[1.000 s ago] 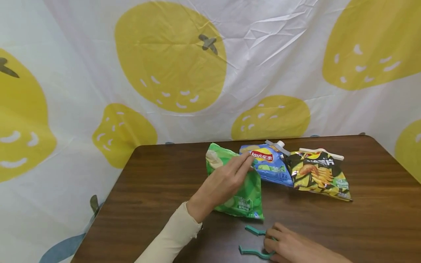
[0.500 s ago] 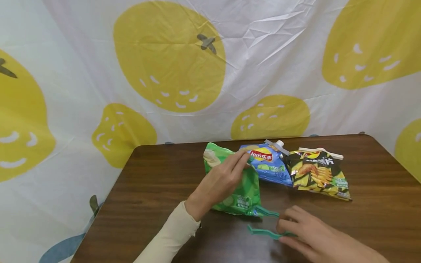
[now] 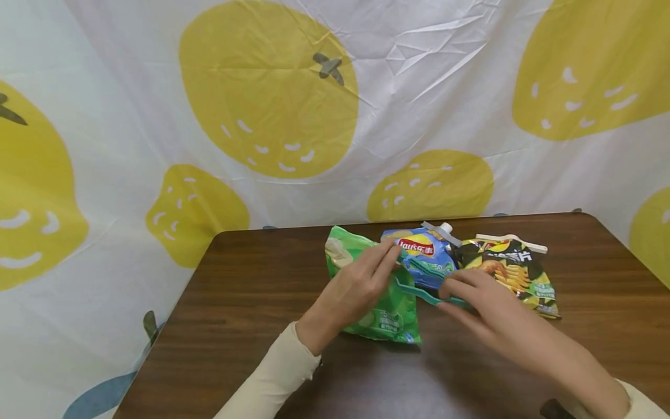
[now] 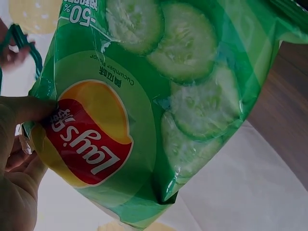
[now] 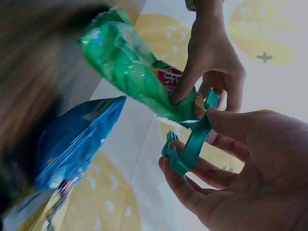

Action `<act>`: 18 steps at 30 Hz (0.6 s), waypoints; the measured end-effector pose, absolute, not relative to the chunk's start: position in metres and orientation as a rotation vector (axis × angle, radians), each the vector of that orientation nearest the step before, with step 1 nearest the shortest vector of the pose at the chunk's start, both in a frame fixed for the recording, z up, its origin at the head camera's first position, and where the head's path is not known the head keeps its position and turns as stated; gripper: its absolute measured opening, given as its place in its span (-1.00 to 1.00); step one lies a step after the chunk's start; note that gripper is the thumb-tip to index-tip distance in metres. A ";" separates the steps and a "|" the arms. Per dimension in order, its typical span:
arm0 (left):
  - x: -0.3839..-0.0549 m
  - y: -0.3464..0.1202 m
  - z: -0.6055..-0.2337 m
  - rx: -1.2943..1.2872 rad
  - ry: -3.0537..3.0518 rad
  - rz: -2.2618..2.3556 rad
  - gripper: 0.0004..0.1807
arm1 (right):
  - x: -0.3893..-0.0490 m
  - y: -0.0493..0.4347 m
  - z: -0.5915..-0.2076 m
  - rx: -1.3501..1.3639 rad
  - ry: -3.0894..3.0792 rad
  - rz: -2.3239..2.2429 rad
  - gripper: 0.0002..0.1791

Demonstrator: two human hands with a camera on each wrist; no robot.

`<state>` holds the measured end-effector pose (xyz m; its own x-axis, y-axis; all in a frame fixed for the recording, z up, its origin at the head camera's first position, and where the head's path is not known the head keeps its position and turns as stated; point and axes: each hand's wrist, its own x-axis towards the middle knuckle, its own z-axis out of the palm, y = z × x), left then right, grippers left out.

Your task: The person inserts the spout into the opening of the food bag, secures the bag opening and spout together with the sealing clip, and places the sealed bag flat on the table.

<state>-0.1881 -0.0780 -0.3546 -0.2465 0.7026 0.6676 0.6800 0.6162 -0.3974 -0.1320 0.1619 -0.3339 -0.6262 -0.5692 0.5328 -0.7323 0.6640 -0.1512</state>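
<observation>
My left hand point(image 3: 353, 288) pinches the edge of a green bag of cucumber-flavour chips point(image 3: 389, 320), held up off the table. In the left wrist view the thumb presses the front of the chip bag point(image 4: 139, 96) beside the red and yellow logo, with the fingers behind. A teal bag clip point(image 5: 193, 147) is between the thumb and fingers of my right hand point(image 3: 497, 317). The clip's two arms are spread apart and point at the bag's pinched edge, close to the left fingers. Whether the clip touches the bag cannot be made out.
Behind the hands, a blue chip bag point(image 3: 431, 270) bears a grey clip with a white cap point(image 3: 446, 228). Right of it lies a black and yellow chip bag point(image 3: 523, 279) with a white clip point(image 3: 534, 247). A lemon-print cloth point(image 3: 293, 203) hangs behind the brown table point(image 3: 262, 302).
My right hand has lifted the teal clip from low over the table, up and forward to the green bag's pinched edge. The left hand and green bag have hardly moved.
</observation>
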 end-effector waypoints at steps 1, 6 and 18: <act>-0.187 -0.077 -0.354 -1.092 -1.965 0.042 -0.59 | -0.136 0.158 -0.333 1.027 -2.439 0.507 -0.84; -0.181 -0.074 -0.353 -1.101 -1.936 0.079 -0.63 | -0.153 0.138 -0.327 1.068 -2.418 0.563 -0.87; -0.178 -0.077 -0.350 -1.006 -1.928 0.189 -0.61 | -0.171 0.122 -0.332 0.986 -2.366 0.938 -0.83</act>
<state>-0.1783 -0.0765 -0.3500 -0.2403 0.7118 0.6600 0.5700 0.6538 -0.4976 -0.1714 0.1224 -0.3323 -0.6660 -0.4622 0.5854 -0.7378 0.5234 -0.4262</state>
